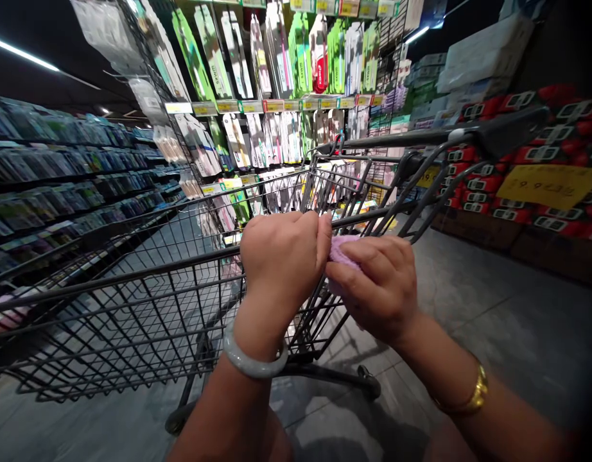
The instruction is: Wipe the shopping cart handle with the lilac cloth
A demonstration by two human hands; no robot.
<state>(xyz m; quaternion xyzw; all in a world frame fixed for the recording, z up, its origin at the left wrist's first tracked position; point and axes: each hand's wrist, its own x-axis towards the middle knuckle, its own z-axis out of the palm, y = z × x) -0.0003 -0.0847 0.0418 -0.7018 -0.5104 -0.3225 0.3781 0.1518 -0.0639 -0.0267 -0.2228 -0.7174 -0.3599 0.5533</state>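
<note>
- Head cam: right hand (385, 289) is grasping one purple cloth (343, 251)
- left hand (284, 256) is clenching, can't tell around what
- one shopping cart (180, 262) is standing behind both

yellow sign (549, 186): "9.9" | green package (300, 54): "sxwm" | shelf labels (228, 106): too blurred

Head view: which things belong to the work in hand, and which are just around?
In hand, judging by contact or closeness:
- right hand, gripping lilac fuzzy cloth
- left hand, closed beside the cloth; its grip is hidden
- shopping cart, right by the hands

Just around:
- hanging packs
- yellow sign
- stacked red packs
</note>
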